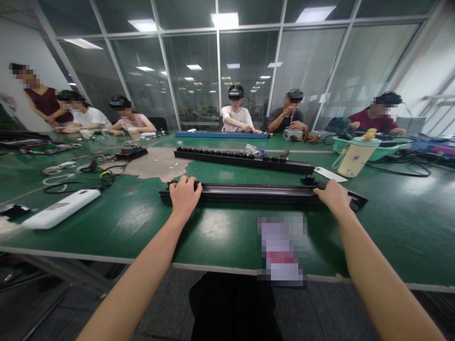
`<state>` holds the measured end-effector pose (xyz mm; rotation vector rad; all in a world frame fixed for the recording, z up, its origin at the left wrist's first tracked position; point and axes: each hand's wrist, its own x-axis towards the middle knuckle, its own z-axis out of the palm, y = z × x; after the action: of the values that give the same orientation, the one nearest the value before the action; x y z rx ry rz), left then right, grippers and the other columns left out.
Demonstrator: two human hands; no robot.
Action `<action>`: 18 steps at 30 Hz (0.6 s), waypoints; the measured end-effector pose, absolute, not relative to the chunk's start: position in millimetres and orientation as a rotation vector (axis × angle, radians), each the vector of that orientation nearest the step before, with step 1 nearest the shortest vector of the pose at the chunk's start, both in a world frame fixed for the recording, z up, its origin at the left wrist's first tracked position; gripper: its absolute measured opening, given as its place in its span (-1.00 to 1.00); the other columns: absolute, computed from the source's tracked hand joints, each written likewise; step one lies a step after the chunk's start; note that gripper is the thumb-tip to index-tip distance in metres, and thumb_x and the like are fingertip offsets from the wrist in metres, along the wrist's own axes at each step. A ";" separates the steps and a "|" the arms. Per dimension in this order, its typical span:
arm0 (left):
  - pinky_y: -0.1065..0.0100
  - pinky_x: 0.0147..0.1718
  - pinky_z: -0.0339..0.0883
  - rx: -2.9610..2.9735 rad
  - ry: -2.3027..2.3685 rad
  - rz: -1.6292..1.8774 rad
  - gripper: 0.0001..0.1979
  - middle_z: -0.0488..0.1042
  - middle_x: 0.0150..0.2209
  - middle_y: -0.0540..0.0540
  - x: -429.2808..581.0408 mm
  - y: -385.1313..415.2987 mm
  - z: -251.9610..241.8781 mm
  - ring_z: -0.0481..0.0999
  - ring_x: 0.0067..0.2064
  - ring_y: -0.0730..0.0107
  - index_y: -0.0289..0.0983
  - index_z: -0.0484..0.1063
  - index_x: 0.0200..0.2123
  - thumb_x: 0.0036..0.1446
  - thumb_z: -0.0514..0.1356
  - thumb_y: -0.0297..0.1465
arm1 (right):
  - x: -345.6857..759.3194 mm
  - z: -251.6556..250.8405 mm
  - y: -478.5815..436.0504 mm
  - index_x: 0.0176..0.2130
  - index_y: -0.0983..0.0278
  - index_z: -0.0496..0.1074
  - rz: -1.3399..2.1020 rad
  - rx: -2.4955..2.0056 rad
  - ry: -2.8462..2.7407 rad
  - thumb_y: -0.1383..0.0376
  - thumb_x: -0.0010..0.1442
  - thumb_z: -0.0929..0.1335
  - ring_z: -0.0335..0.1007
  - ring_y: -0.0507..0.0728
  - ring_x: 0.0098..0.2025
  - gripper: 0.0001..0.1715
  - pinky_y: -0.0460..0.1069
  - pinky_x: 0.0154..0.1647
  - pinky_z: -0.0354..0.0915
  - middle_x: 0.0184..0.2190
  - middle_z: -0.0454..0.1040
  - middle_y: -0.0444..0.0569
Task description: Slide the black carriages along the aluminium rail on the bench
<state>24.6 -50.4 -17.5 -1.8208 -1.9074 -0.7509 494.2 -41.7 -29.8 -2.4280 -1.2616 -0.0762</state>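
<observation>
Long black rail (256,193): on the bench (227,227), set crosswise in front of the wearer, one hand near each end.
The left hand (185,195) is curled over the left end of the rail, fingers closed on it; the right hand (334,195) lies against the rail near the right end, its fingers partly hidden, so whether its grip is closed cannot be told. Nearer the bench edge lies a pixelated flat object (282,253). Beyond the rail lies a second rail (245,161) carrying a row of black blocks; a white card (330,174) is near its right end. Left: a white oblong case (62,208). Right: a cream cup (357,156), upright, beside a green basket (394,150). Farther out, a blue bar (222,135) lies before a seated co-worker (237,116).
</observation>
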 end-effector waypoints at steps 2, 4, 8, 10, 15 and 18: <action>0.07 0.03 0.20 -1.819 -1.906 -0.741 -0.68 0.55 -0.03 -0.23 24.6 -50.3 -17.7 0.50 -0.02 0.03 -0.21 0.55 -0.06 0.37 0.05 -0.23 | 494.4 -29.7 -41.8 0.17 0.43 0.35 -0.070 -2.425 -1.266 0.09 0.26 0.40 0.41 0.48 0.19 -0.37 0.33 0.11 0.35 0.10 0.46 0.42; 0.07 0.02 0.20 -1.816 -1.898 -0.736 -0.67 0.55 -0.03 -0.23 24.4 -49.9 -18.1 0.50 -0.02 0.03 -0.21 0.55 -0.05 0.37 0.05 -0.22 | 494.0 -29.5 -41.8 0.17 0.43 0.35 -0.068 -2.432 -1.260 0.09 0.26 0.40 0.40 0.48 0.21 -0.36 0.34 0.13 0.34 0.11 0.46 0.42; 0.07 0.01 0.20 -1.809 -1.889 -0.733 -0.67 0.55 -0.04 -0.23 24.4 -49.8 -18.0 0.51 -0.04 0.04 -0.22 0.55 -0.06 0.37 0.05 -0.22 | 493.1 -29.8 -41.2 0.18 0.48 0.35 -0.078 -2.438 -1.259 0.11 0.27 0.39 0.39 0.49 0.21 -0.35 0.32 0.12 0.35 0.11 0.45 0.46; 0.07 0.01 0.21 -1.809 -1.891 -0.728 -0.68 0.55 -0.04 -0.23 24.5 -50.3 -17.6 0.51 -0.04 0.04 -0.22 0.55 -0.06 0.37 0.06 -0.22 | 493.4 -30.5 -40.5 0.17 0.50 0.36 -0.082 -2.431 -1.264 0.13 0.26 0.38 0.39 0.49 0.20 -0.36 0.32 0.11 0.34 0.11 0.46 0.46; 0.07 0.02 0.20 -1.816 -1.897 -0.734 -0.68 0.56 -0.04 -0.23 24.6 -50.9 -17.2 0.51 -0.03 0.03 -0.21 0.55 -0.06 0.37 0.05 -0.22 | 494.8 -33.0 -39.4 0.19 0.50 0.35 -0.081 -2.433 -1.260 0.13 0.25 0.36 0.40 0.52 0.18 -0.33 0.35 0.13 0.33 0.12 0.45 0.46; 0.07 0.03 0.20 -1.819 -1.897 -0.745 -0.67 0.55 -0.03 -0.24 24.7 -50.5 -17.3 0.51 -0.02 0.03 -0.21 0.56 -0.06 0.37 0.05 -0.23 | 493.7 -33.7 -40.1 0.20 0.51 0.35 -0.105 -2.427 -1.266 0.14 0.26 0.34 0.38 0.53 0.20 -0.34 0.35 0.13 0.32 0.13 0.44 0.48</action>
<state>24.7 -50.5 -17.3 -1.8188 -1.8974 -0.7454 493.7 -40.1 -33.7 -2.4268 -1.2663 -0.1055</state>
